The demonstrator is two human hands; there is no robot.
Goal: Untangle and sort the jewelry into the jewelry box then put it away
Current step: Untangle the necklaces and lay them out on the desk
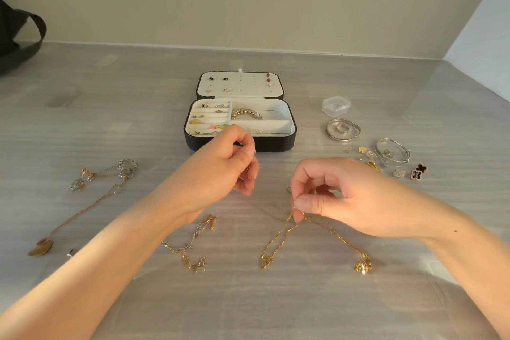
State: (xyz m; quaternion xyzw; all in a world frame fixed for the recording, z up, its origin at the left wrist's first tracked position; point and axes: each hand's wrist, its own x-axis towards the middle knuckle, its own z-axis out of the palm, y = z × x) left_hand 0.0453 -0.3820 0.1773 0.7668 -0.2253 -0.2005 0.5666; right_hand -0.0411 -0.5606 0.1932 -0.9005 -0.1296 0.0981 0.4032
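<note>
- Jewelry box (271,143): rectangular with rounded corners, black outside, white padded lining. It lies open at the middle of the table, beyond both hands.
- Lid panel: flat and white, with rows of small holes carrying dark, red and pale stud earrings (226,79).
- Tray: the left slots hold rings. A gold beaded bracelet (245,113) lies in the upper right compartment. Small pink, yellow and green pieces (218,126) sit in a front slot.
- Right hand (345,199): thumb and forefinger pinch a gold link chain (278,240) at its raised middle. Both strands fall to the table, one ending in a rounded gold pendant (363,266).
- Left hand (229,165): raised in front of the box, fingertips drawn together. Whether it holds anything cannot be told.
- Table (248,306): grey wood-grain surface with a slight sheen.
- Left side: a rose-gold chain with silver flower links (105,176). A mixed silver and gold tangle (190,246) lies near the left forearm.
- Right side: a clear plastic case (336,106), silver bangles (343,130) around a ring, and black clover earrings (419,172).
</note>
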